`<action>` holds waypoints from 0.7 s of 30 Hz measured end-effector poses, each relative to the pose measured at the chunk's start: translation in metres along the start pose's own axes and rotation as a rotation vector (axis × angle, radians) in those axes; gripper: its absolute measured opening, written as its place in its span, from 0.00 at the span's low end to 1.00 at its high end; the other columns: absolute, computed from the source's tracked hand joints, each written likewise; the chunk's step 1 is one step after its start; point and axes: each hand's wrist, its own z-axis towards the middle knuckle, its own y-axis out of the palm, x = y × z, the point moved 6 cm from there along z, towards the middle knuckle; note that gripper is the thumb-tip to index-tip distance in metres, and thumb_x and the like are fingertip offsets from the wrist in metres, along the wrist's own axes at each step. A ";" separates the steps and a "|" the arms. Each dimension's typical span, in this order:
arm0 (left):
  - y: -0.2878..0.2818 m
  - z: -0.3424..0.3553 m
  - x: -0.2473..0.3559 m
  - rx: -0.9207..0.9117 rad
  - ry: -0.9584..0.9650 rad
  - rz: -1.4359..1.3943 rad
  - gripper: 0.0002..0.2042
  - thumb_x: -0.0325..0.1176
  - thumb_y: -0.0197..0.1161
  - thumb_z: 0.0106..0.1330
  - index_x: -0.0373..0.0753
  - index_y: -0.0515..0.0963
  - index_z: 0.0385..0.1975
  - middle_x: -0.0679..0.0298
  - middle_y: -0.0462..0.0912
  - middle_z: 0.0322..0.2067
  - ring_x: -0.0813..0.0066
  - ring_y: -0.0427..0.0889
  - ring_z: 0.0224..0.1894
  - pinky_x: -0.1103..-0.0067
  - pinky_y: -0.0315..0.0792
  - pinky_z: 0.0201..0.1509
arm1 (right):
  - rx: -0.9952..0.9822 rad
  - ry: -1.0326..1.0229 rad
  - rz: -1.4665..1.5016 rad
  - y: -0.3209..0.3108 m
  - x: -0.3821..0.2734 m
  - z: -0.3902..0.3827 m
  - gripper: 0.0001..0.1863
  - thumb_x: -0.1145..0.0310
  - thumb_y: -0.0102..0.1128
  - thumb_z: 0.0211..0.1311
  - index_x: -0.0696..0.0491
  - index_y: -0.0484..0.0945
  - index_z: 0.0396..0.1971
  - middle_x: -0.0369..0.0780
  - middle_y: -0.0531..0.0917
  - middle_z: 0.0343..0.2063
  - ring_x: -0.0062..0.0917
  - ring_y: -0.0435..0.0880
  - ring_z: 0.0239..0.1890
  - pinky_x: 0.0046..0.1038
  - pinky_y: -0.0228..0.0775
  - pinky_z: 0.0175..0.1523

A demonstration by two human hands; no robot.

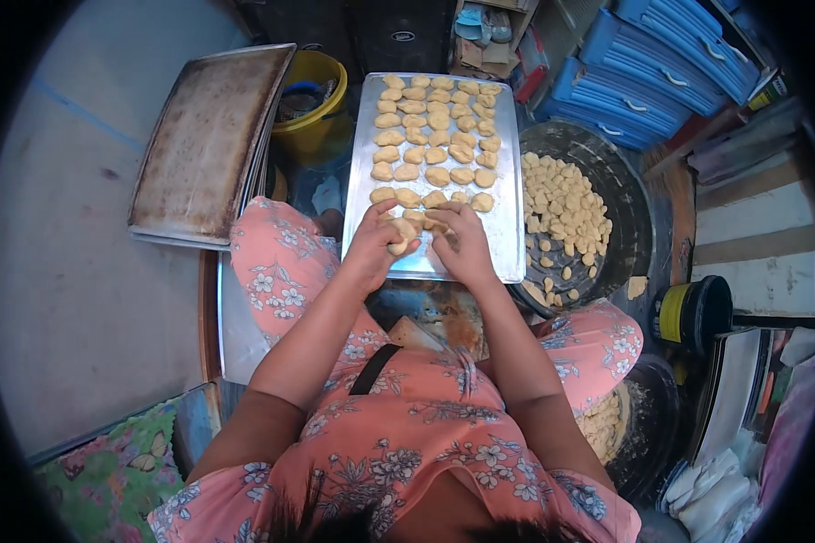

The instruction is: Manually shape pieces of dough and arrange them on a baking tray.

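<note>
A silver metal tray (pixel 357 172) lies in front of me with rows of pale yellow dough pieces (pixel 436 176) on it. Over the tray's near part, my left hand (pixel 371 246) is closed around a lump of dough (pixel 403 237), held between thumb and fingers. My right hand (pixel 466 244) is beside it, fingers curled and pinching at a small dough piece (pixel 430 223) in the nearest row; its fingertips partly cover that piece. To the right, a round black basin (pixel 627 195) holds a heap of small dough pieces (pixel 566 204).
Stacked browned baking trays (pixel 210 136) stand at the left, near a yellow bucket (pixel 321 124). Blue drawers (pixel 643 86) are at the far right. A dark bucket (pixel 704 312) lies right of my knee, and another dark basin (pixel 647 407) with dough sits behind that knee.
</note>
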 end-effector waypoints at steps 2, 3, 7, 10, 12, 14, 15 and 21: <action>0.013 -0.002 -0.006 -0.081 -0.055 -0.051 0.32 0.16 0.45 0.53 0.40 0.53 0.62 0.52 0.70 0.45 0.60 0.74 0.48 0.68 0.76 0.51 | -0.100 0.033 0.463 -0.007 -0.015 0.000 0.16 0.79 0.57 0.49 0.56 0.79 0.41 0.46 0.76 0.44 0.37 0.76 0.44 0.30 0.69 0.49; 0.017 0.002 -0.008 -0.104 -0.062 -0.037 0.33 0.15 0.45 0.53 0.41 0.51 0.63 0.51 0.67 0.49 0.60 0.73 0.51 0.67 0.75 0.53 | -0.157 -0.099 0.125 -0.017 -0.031 0.001 0.19 0.80 0.57 0.48 0.56 0.79 0.43 0.43 0.78 0.42 0.31 0.77 0.41 0.27 0.68 0.49; 0.038 0.007 -0.021 -0.120 0.009 0.164 0.32 0.18 0.51 0.54 0.41 0.54 0.63 0.53 0.70 0.46 0.62 0.74 0.49 0.72 0.74 0.50 | -0.061 0.294 0.348 -0.039 0.026 -0.009 0.17 0.79 0.59 0.49 0.55 0.79 0.43 0.38 0.80 0.35 0.21 0.77 0.36 0.23 0.69 0.45; 0.059 0.020 -0.016 -0.104 0.445 0.900 0.30 0.24 0.56 0.57 0.41 0.57 0.62 0.57 0.74 0.42 0.67 0.75 0.47 0.75 0.73 0.48 | 0.245 0.342 0.277 -0.063 0.066 -0.016 0.14 0.76 0.60 0.50 0.56 0.79 0.39 0.41 0.81 0.32 0.26 0.79 0.36 0.26 0.72 0.40; 0.078 0.024 -0.021 -0.152 0.529 0.902 0.25 0.26 0.56 0.59 0.41 0.63 0.59 0.59 0.76 0.40 0.66 0.77 0.45 0.75 0.71 0.48 | 0.238 0.340 0.162 -0.064 0.075 -0.019 0.13 0.76 0.59 0.49 0.56 0.79 0.38 0.42 0.81 0.33 0.29 0.79 0.38 0.28 0.72 0.42; 0.096 0.029 -0.030 -0.294 0.743 1.198 0.22 0.26 0.56 0.59 0.41 0.68 0.55 0.57 0.76 0.40 0.63 0.75 0.46 0.71 0.66 0.54 | 0.229 0.327 0.053 -0.061 0.077 -0.022 0.13 0.76 0.58 0.49 0.55 0.79 0.37 0.43 0.81 0.34 0.32 0.79 0.39 0.29 0.71 0.45; 0.104 0.026 -0.031 -0.242 1.006 1.456 0.20 0.28 0.57 0.58 0.42 0.71 0.53 0.55 0.76 0.42 0.59 0.73 0.49 0.68 0.62 0.57 | 0.146 0.225 -0.101 -0.057 0.071 -0.021 0.14 0.75 0.57 0.48 0.54 0.80 0.37 0.43 0.80 0.34 0.34 0.78 0.41 0.30 0.69 0.47; 0.081 0.026 -0.039 -0.226 0.971 1.727 0.13 0.28 0.55 0.56 0.43 0.77 0.42 0.62 0.77 0.46 0.65 0.72 0.51 0.68 0.60 0.54 | 0.002 0.160 -0.217 -0.055 0.061 -0.020 0.17 0.74 0.53 0.47 0.49 0.81 0.39 0.39 0.77 0.43 0.35 0.72 0.50 0.37 0.60 0.55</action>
